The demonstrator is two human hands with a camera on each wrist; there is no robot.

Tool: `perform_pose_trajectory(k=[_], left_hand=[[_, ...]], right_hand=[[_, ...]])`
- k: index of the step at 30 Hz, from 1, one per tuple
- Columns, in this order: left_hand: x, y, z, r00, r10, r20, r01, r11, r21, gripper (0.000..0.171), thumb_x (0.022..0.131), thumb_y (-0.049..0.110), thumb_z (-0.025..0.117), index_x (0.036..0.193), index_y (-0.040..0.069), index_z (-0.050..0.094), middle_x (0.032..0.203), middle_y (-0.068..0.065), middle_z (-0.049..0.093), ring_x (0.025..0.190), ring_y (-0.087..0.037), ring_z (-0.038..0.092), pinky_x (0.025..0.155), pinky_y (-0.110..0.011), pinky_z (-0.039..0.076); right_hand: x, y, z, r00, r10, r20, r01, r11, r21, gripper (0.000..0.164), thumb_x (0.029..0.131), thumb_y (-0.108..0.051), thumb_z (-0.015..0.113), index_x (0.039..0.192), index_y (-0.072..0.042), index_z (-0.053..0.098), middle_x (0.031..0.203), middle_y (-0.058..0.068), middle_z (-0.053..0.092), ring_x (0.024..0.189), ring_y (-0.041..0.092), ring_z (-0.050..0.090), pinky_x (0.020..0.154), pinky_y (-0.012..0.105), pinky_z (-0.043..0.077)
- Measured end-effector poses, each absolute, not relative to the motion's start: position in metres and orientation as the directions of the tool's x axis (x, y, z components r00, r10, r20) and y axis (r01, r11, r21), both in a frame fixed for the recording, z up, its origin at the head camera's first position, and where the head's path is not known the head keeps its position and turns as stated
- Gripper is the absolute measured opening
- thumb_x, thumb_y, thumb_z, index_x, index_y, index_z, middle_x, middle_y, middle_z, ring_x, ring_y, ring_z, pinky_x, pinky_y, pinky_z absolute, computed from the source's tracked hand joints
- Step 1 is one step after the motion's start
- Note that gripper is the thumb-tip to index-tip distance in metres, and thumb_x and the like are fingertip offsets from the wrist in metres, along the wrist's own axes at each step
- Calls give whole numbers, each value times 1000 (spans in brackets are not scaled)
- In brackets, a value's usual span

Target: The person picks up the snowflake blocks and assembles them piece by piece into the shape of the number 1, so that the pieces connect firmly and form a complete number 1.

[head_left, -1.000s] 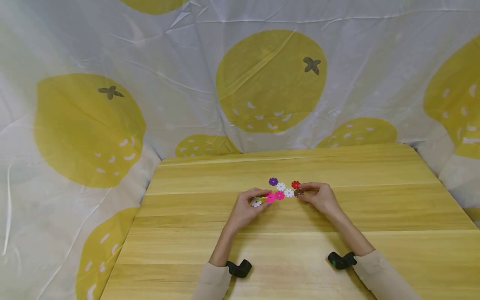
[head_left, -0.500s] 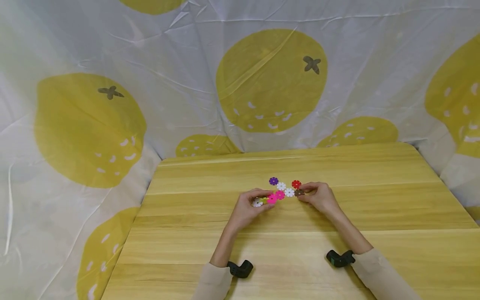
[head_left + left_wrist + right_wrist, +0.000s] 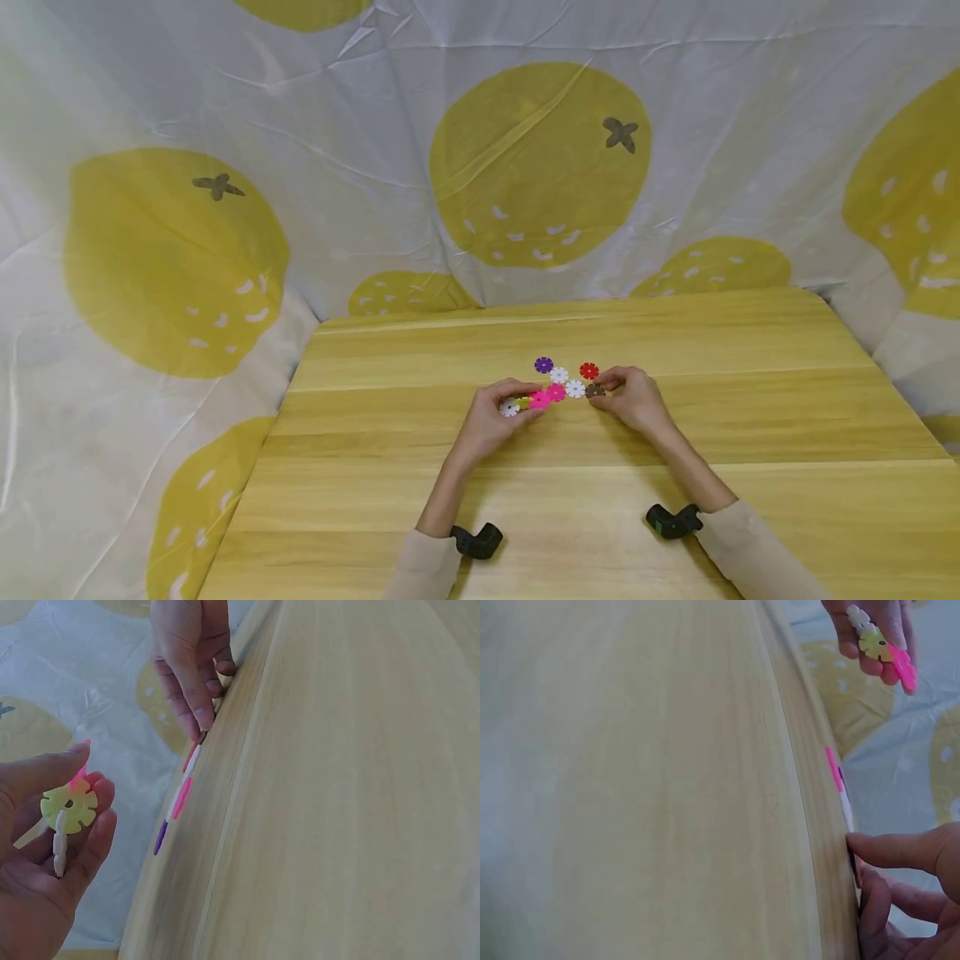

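Observation:
My left hand (image 3: 487,425) pinches a bright pink notched snowflake disc (image 3: 904,669) between thumb and fingers. Joined to it are a yellow disc (image 3: 69,805) and a white disc (image 3: 60,844), set at angles to one another. In both wrist views this small piece is held apart from a flat row of discs. That row has a purple disc (image 3: 543,365), two white ones, a pink disc (image 3: 556,392), a red disc (image 3: 588,371) and a brown disc (image 3: 594,391). My right hand (image 3: 637,404) pinches the brown disc at the row's right end.
A wooden table (image 3: 375,492) lies under both arms. Behind it hangs a pale cloth (image 3: 360,167) printed with large yellow fruit. Black wrist cameras (image 3: 478,542) jut inward from the cuffs of the beige sleeves.
The right fingers have shifted slightly around the brown disc, away from the red one. The pink disc in my left hand has tilted and dropped slightly. Otherwise the hands stay nearly in place.

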State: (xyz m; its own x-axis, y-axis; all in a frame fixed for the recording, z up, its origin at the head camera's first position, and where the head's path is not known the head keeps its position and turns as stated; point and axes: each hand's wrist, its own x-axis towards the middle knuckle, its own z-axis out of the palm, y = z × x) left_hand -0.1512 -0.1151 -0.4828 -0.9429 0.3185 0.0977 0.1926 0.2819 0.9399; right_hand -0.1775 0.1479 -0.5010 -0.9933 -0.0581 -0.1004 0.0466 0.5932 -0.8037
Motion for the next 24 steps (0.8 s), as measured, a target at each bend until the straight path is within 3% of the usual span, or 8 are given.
perform_pose_trajectory(k=[11, 18, 24], left_hand=[[-153, -113, -486, -937, 337, 92, 188, 265, 946, 36, 89, 12, 83, 123, 6, 76, 115, -4, 76, 111, -19, 65, 93, -23, 52], [-152, -110, -483, -938, 335, 85, 183, 275, 944, 35, 88, 17, 84, 122, 11, 77, 117, -1, 76, 116, -18, 65, 98, -24, 51], [-153, -108, -483, -939, 331, 90, 188, 278, 942, 33, 87, 17, 85, 118, 12, 79, 113, 0, 77, 114, -19, 66, 101, -27, 52]], right_hand=[[-171, 148, -495, -989, -122, -86, 1, 574, -819, 21, 86, -2, 80, 101, -1, 65, 91, 12, 71, 77, 15, 65, 69, 25, 52], [-163, 148, -494, -966, -246, -75, -8, 320, -947, 31, 91, 6, 73, 120, 7, 63, 90, 22, 71, 78, 27, 76, 70, 31, 63], [-158, 146, -490, -957, -287, -38, -23, 206, -978, 31, 94, 0, 73, 125, 3, 69, 102, 24, 71, 91, 28, 77, 80, 38, 64]])
